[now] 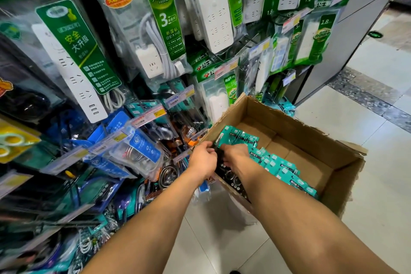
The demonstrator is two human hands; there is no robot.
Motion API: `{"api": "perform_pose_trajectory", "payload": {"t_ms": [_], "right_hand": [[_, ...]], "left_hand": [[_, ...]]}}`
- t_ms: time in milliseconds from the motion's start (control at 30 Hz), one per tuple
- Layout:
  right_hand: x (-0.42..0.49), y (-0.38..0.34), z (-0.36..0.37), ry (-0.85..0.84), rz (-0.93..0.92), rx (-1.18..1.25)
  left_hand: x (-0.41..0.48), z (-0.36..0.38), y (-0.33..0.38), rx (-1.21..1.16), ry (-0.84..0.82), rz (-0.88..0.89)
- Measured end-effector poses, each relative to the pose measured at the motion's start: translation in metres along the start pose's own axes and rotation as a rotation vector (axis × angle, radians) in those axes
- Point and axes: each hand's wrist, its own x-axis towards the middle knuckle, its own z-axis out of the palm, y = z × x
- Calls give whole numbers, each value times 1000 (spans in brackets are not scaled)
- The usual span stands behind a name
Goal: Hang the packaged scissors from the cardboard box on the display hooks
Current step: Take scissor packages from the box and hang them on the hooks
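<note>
**A:** Where are your hands right now?

**B:** Both of them reach down into the cardboard box [311,131]. Your left hand [202,159] is at the box's left wall. Its fingers curl over the top of a bundle of packaged scissors [230,173] with dark handles, which stands against that wall. Your right hand [236,155] is just beside it, with fingers bent down into the same bundle. Both hands are grasping it, and neither is loose.

**A:** And what else does the box hold?

**B:** Its flaps stand open. More teal-carded packs [287,169] lie overlapping in a row along the side nearest you, running from your hands toward the right corner. The far half of the bottom shows bare cardboard.

**A:** What's beyond it?

**B:** To your left, blue-carded scissors packs [142,151] hang low on the display behind slanted price tags [151,115]. Higher up and further back hang bagged white power strips [213,18] with green labels. To the right of the box, pale floor tiles [355,140] run off toward a grey panel.
</note>
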Motion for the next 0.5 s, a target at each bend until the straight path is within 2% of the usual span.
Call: {"api": "perform_pose_trajectory", "payload": {"t_ms": [233, 333, 500], "right_hand": [[-3, 16, -34, -38, -50, 239], [-13, 20, -53, -141, -31, 380], [-25, 23, -70, -305, -55, 421]], "left_hand": [[0, -1, 0, -36, -5, -25], [-1, -1, 2, 31, -4, -3], [-1, 9, 13, 241, -13, 51]]}}
